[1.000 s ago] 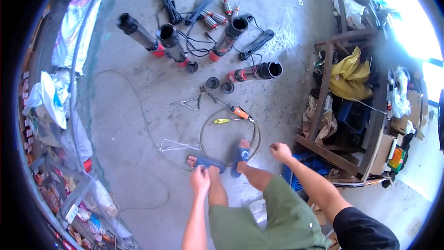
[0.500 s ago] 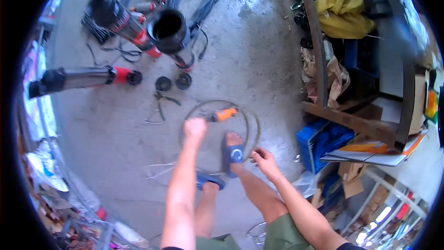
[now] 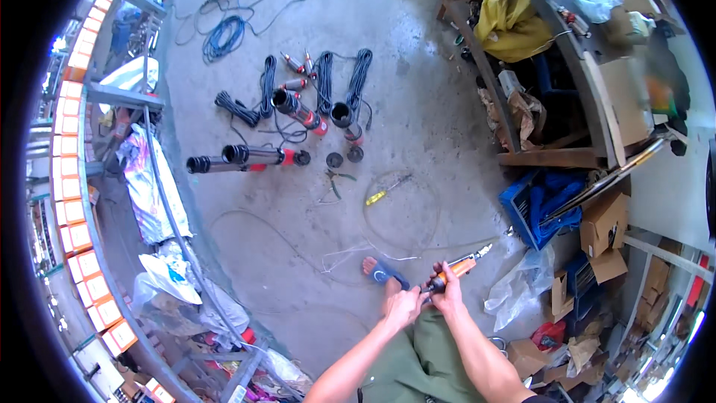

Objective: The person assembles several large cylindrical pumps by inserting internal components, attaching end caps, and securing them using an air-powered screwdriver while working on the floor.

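An orange-bodied hand tool with a silver, pointed metal end is held low in front of my lap. My right hand is closed round its body. My left hand is closed at its dark rear end, fingers against my right hand; the exact grip there is partly hidden. Ahead on the floor lies a yellow-handled screwdriver, shaft pointing right, within a loop of pale hose. Pliers with dark green handles lie to its left.
Black-and-red tubular tool housings, round black caps and bundled black cords lie farther off. Boxed shelving runs along the left. A wooden rack, blue crate and clear plastic bag stand at right.
My hands, apart before, have come together on the orange tool. An orange object lay in the hose loop; the yellow-handled screwdriver lies there now. The view takes in more of the floor.
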Motion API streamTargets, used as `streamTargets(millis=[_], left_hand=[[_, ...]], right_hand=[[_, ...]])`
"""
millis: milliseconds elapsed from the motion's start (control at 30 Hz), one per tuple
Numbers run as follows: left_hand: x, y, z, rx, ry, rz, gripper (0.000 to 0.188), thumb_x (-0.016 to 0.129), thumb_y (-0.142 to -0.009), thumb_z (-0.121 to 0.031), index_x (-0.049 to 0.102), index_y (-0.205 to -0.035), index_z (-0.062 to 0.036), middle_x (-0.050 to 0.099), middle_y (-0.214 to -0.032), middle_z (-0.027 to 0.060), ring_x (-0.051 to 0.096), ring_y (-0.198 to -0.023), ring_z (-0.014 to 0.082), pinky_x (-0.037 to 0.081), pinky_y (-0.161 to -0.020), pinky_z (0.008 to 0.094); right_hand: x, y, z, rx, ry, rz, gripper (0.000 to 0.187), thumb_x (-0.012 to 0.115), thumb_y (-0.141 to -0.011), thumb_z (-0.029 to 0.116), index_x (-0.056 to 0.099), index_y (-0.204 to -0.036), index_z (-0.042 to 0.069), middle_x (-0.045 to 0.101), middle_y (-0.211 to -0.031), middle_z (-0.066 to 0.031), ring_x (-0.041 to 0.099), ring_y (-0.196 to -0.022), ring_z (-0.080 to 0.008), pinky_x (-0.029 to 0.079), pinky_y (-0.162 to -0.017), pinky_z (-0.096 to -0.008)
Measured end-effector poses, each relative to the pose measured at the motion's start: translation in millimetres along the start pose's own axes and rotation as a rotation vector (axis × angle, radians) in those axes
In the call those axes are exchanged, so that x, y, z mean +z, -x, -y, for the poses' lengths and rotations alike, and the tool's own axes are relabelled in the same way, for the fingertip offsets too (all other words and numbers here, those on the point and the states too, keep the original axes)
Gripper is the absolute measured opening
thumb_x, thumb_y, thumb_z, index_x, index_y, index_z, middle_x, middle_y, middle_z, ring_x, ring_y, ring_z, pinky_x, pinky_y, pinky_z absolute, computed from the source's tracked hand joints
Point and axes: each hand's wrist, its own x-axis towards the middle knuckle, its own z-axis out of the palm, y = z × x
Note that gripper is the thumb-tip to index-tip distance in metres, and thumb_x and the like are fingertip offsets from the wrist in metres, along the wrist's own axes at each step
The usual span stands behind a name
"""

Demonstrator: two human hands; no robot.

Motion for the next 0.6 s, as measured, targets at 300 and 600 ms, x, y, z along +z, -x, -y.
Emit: streamTargets(millis=[300, 600], left_hand=[[-6.9, 32.7, -142.0, -0.072, 0.299, -0.16, 0.04, 0.057, -0.101, -0.039, 0.061, -0.09, -0.0012, 0.063, -0.076, 0.0257, 0.063, -0.071, 0.047, 0.045, -0.062, 0.0517], [-107.8, 20.6, -305.6, -0.25, -0.057, -0.321, 0.043, 0.078, -0.085, -0.04, 0.071, -0.092, 0.0021, 0.072, -0.082, 0.021, 0.072, -0.075, 0.0335, 0.054, -0.073, 0.043]], right_hand=[[72.7, 120.8, 103.2, -0.171, 0.239, 0.09, 0.023, 0.079, -0.086, 0.019, 0.067, -0.098, 0.003, 0.068, -0.083, -0.0043, 0.062, -0.067, -0.0137, 0.051, -0.062, -0.0285], [60.9, 98.9, 273.7, 0.044, -0.309, 0.059, 0.021, 0.074, -0.09, 0.03, 0.059, -0.081, 0.017, 0.062, -0.073, 0.0033, 0.061, -0.063, -0.0125, 0.046, -0.055, -0.0314]])
